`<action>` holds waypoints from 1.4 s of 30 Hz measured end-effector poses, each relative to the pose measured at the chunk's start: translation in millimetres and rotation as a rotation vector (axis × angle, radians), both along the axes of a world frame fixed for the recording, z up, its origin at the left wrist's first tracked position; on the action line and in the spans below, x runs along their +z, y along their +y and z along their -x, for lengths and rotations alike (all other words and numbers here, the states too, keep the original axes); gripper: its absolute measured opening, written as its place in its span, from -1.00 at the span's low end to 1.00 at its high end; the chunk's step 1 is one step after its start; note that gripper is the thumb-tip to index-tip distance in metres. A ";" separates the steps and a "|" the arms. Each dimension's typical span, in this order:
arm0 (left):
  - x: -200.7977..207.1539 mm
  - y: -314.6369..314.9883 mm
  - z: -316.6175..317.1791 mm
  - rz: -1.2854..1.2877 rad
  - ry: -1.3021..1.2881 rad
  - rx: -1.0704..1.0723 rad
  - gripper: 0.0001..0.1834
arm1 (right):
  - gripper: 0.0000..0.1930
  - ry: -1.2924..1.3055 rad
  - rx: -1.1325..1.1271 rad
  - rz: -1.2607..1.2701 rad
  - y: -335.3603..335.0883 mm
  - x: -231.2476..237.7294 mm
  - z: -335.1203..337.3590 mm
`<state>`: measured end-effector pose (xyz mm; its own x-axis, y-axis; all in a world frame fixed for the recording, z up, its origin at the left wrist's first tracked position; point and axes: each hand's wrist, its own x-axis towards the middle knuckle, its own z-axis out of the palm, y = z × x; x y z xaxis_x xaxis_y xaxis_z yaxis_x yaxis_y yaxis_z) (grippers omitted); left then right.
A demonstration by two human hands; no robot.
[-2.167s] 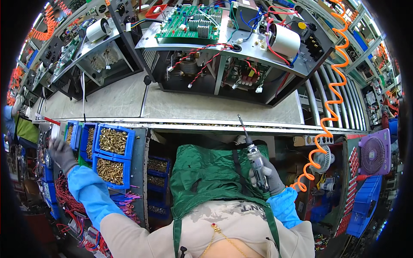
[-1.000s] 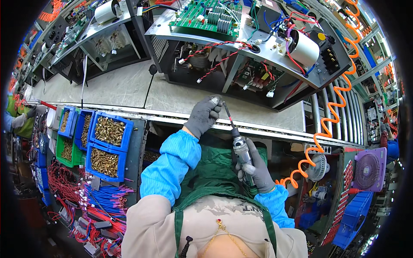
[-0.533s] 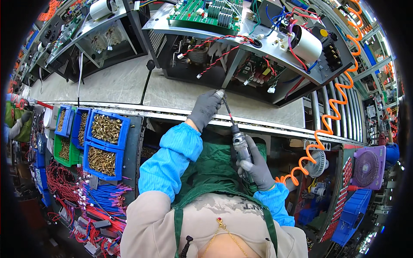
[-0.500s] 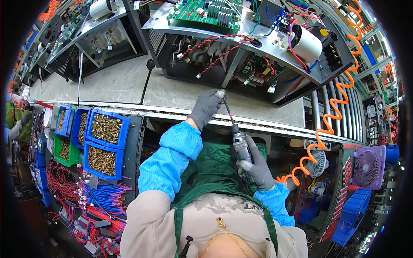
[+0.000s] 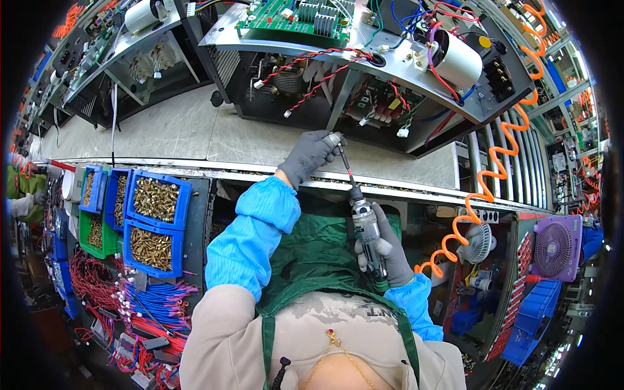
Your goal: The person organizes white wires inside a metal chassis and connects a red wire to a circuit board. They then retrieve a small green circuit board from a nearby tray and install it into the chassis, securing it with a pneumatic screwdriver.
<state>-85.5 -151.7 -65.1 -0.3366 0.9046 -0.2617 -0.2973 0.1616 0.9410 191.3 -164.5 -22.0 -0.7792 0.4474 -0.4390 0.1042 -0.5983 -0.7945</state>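
Observation:
My gloved right hand [image 5: 389,252] is wrapped round a grey power screwdriver [image 5: 366,227], its long thin bit slanting up and left. At the bit's far end, the grey-gloved fingers of my left hand [image 5: 308,157] are pinched together around the tip. Any small part between those fingertips is too small to make out. Both hands are over the bench's front edge, just in front of an open metal chassis [image 5: 224,34]. On its top plate are a green circuit board [image 5: 296,26] and a white cylinder [image 5: 459,60]; red-black twisted wires [image 5: 312,93] with white plugs hang down its front.
Blue bins [image 5: 156,196] of brass-coloured fasteners and a green bin [image 5: 93,240] stand at left, above bundled wires [image 5: 153,302]. Another chassis [image 5: 140,81] sits at back left. An orange coiled hose [image 5: 486,175] hangs at right, near rollers [image 5: 513,159] and a purple fan [image 5: 554,250].
The chassis and bench have shifted slightly left in view. Both hands keep nearly the same pose, left fingers at the bit's tip. The black knob before the chassis no longer shows its long stem.

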 end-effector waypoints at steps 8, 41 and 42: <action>-6.7 1.8 7.3 -0.021 0.125 -0.056 -0.72 | 0.06 -0.108 0.058 -0.138 2.8 -1.5 1.6; 45.2 37.3 -17.2 -0.044 -0.282 -0.048 -0.58 | -0.20 0.043 -0.275 -0.284 11.3 10.6 66.4; 44.5 34.6 -16.8 -0.037 -0.273 -0.036 -0.58 | -0.20 0.036 -0.286 -0.283 10.9 11.2 68.2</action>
<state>-68.7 -117.0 -20.6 -0.2253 0.9255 -0.3045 -0.5355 0.1434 0.8323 123.1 -153.6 -10.8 -0.6185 0.7474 -0.2426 -0.0653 -0.3566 -0.9320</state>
